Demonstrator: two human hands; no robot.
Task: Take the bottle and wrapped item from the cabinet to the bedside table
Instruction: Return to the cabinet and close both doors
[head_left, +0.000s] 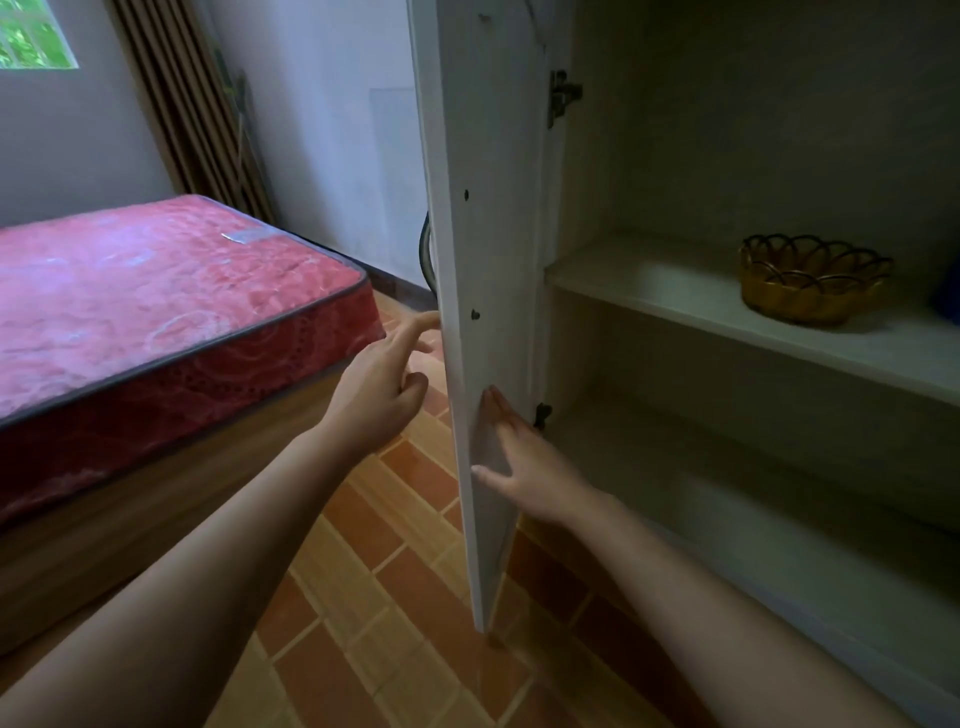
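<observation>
On the left we see a bed (156, 322) with a red mattress. Our left hand (382, 384) reaches with loosely spread fingers to the outer edge of the open cabinet door (483, 260), its grip holding nothing. Our right hand (524, 467) lies flat and open against the door's inner face. Inside the cabinet (727, 156), a woven basket (810, 280) sits on the shelf (675, 296). We cannot see the bottle or the wrapped item.
</observation>
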